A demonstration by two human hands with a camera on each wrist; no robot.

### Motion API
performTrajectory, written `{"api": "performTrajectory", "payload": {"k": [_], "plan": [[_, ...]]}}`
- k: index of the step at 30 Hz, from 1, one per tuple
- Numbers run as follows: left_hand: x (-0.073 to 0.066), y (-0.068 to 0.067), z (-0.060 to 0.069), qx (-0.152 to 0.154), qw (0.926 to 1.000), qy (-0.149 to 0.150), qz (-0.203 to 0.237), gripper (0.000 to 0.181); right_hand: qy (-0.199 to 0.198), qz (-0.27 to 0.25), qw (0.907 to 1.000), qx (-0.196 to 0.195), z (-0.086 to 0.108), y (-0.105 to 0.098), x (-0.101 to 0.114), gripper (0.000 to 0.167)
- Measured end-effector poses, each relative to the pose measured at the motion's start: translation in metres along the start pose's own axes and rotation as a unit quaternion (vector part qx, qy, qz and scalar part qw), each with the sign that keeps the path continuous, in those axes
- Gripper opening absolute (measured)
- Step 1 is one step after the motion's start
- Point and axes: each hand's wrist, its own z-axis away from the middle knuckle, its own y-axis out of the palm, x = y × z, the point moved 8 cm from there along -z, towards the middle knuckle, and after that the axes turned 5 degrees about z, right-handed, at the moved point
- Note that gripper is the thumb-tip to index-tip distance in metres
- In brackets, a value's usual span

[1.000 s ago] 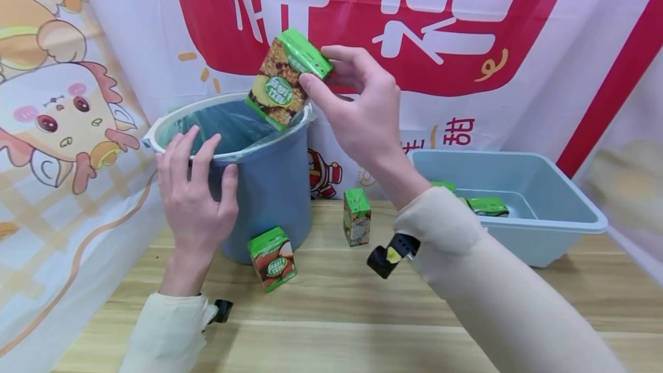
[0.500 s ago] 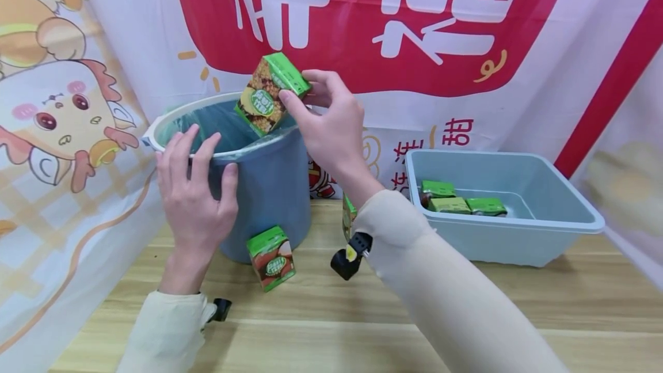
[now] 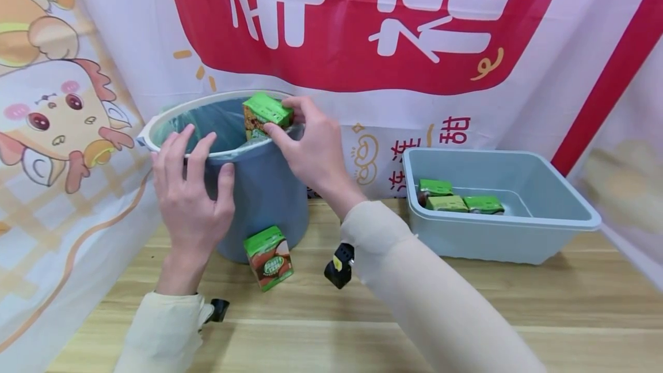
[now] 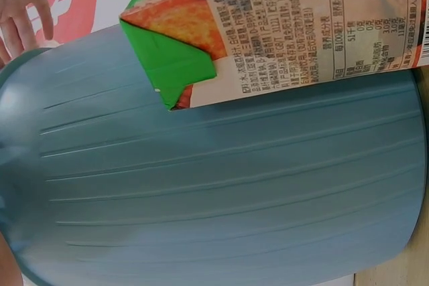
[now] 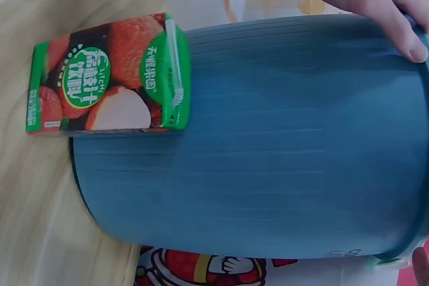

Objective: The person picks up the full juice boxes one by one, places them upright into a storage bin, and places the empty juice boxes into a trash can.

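Observation:
In the head view my right hand (image 3: pixel 316 148) holds a green-topped juice box (image 3: pixel 266 114) by its side, thumb in front and fingers behind. The box's lower part is inside the mouth of a blue trash can (image 3: pixel 259 189), hidden by the near rim. My left hand (image 3: pixel 191 194) grips that rim at the near left, fingers over it and thumb on the outer wall. Against the can's front leans a lychee juice box (image 3: pixel 269 258), tilted. The right wrist view shows the lychee juice box (image 5: pixel 107 75) with a straw on its top.
A light blue tub (image 3: pixel 502 235) stands on the right of the wooden table (image 3: pixel 404 315), with several juice boxes (image 3: pixel 448 203) in its left end. Printed cloth (image 3: pixel 362 68) hangs behind and at the sides. A clear liner (image 3: pixel 217 125) lines the can.
My right hand has moved left and down, bringing the juice box from above the rim into the can's mouth. The left hand stays put. My right arm now covers the standing box.

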Motion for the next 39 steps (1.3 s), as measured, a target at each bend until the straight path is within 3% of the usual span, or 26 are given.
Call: {"api": "performTrajectory", "payload": {"k": [10,20,31,39], "plan": [[0.0004,-0.001,-0.0003,-0.001,1.0,0.002,-0.001,0.052,0.043,0.08,0.9941,0.06,-0.0022,0.0044,0.0035,0.044],[0.0003,-0.0014,0.0003,-0.002,1.0,0.006,-0.003,0.052,0.043,0.097,0.9898,0.095,-0.0048,0.0063,0.0029,0.044],[-0.0001,-0.0016,-0.0003,-0.003,1.0,0.007,0.003,0.052,0.022,0.068,0.9922,0.102,-0.0005,0.0058,0.0001,0.042],[0.0004,-0.0014,-0.0008,-0.007,0.9999,0.007,0.01,0.051,0.018,0.005,0.994,0.107,0.0041,0.0004,-0.0061,0.044]]}}
